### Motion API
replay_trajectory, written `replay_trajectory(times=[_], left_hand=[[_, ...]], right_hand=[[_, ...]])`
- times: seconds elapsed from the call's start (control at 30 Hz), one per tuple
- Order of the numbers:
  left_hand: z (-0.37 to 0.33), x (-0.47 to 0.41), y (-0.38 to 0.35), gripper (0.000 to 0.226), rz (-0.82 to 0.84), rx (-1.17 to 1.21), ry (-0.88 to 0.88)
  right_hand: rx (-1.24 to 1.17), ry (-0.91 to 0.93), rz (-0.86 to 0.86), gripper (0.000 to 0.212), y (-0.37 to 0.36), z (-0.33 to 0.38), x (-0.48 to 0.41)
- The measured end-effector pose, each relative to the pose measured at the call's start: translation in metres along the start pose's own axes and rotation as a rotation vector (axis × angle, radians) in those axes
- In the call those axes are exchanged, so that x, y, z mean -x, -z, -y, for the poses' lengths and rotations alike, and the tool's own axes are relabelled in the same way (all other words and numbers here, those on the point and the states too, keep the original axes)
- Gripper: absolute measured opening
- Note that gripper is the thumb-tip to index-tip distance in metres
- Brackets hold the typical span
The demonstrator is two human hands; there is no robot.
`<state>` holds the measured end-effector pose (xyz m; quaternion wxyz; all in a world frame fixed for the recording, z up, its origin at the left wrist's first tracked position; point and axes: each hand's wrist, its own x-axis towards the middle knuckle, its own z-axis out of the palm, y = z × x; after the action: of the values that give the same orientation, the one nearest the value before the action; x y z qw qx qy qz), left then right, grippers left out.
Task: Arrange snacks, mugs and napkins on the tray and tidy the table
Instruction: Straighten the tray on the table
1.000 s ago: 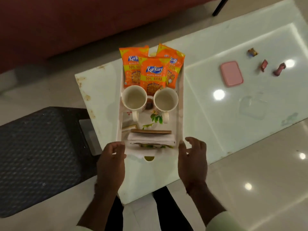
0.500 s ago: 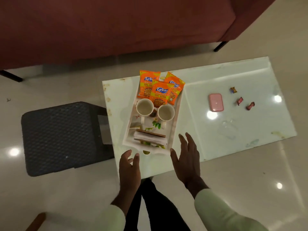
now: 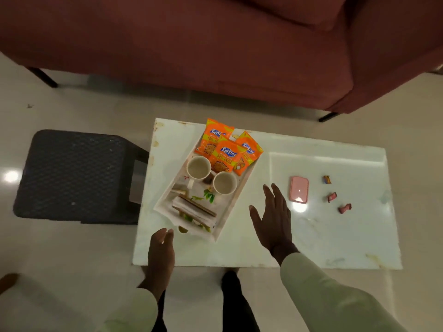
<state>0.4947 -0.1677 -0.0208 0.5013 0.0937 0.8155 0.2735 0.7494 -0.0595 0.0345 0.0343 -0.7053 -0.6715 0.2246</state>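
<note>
While both hands hover empty, tray holds three snack packets, two mugs

Both hands are off the white rectangular tray now; a second ago the fingers sat at its near corners. Left hand is pulled back, fingers curled, fingertips just short of the tray's near end. Right hand is spread flat, fingers splayed, clear of the tray's right side; the small pink rectangular lid is just beyond its fingertips. Camera has risen: more floor, the maroon sofa fills the top.
</note>
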Motion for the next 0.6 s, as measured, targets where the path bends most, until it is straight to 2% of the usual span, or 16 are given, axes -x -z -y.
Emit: replay_trajectory(times=[0.1, 0.17, 0.27, 0.37, 0.47, 0.6], left_hand=[[0.013, -0.001, -0.021, 0.035, -0.037, 0.117, 0.051], [0.017, -0.002, -0.037, 0.018, -0.11, 0.263, 0.094], [0.028, -0.005, -0.055, 0.011, -0.222, 0.433, 0.141], [0.038, -0.009, -0.072, 0.027, -0.262, 0.51, 0.155], [0.048, -0.015, -0.084, 0.031, -0.295, 0.544, 0.167], [0.053, -0.029, -0.094, 0.032, -0.29, 0.587, 0.142]], right_hand=[[-0.011, 0.091, 0.025, 0.07, 0.008, -0.022, -0.036], [-0.004, 0.166, 0.048, 0.073, 0.015, -0.033, -0.064], [0.044, 0.288, 0.057, 0.075, 0.025, -0.043, -0.106], [0.072, 0.387, 0.062, 0.075, 0.033, -0.045, -0.148], [0.095, 0.447, 0.131, 0.073, 0.033, -0.04, -0.187], [0.014, 0.349, 0.221, 0.067, 0.029, -0.025, -0.239]])
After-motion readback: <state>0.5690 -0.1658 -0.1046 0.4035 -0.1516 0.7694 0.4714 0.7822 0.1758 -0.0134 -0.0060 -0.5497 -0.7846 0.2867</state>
